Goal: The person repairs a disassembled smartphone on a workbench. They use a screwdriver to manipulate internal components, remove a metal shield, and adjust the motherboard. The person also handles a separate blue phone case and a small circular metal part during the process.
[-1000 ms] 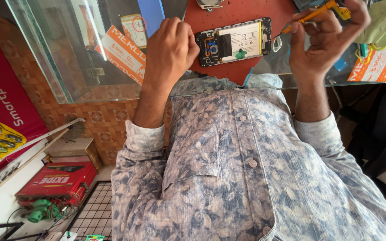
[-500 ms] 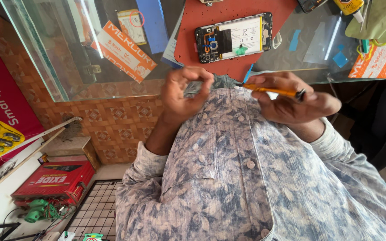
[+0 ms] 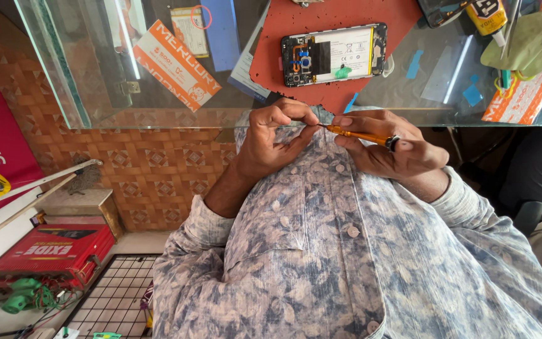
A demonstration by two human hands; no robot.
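Note:
My right hand [image 3: 389,148] grips a small orange screwdriver [image 3: 359,135] with its tip pointing left. My left hand [image 3: 275,137] pinches its fingertips together right at that tip, close to my chest; whatever it holds is too small to see. Both hands hover in front of my patterned shirt, below the edge of the glass counter [image 3: 158,118]. On the counter an opened phone [image 3: 335,54], its back removed and battery showing, lies on a red mat [image 3: 296,85], apart from both hands.
On the counter's far right lie a yellow glue bottle [image 3: 487,16], a green cloth [image 3: 528,41] and an orange card [image 3: 519,100]. An orange packet [image 3: 170,66] shows under the glass. A red box [image 3: 48,254] and wire rack [image 3: 114,298] sit on the floor at left.
Both hands came down from the phone on the counter to my chest. The right hand brought the screwdriver along, and the left fingertips now meet its tip.

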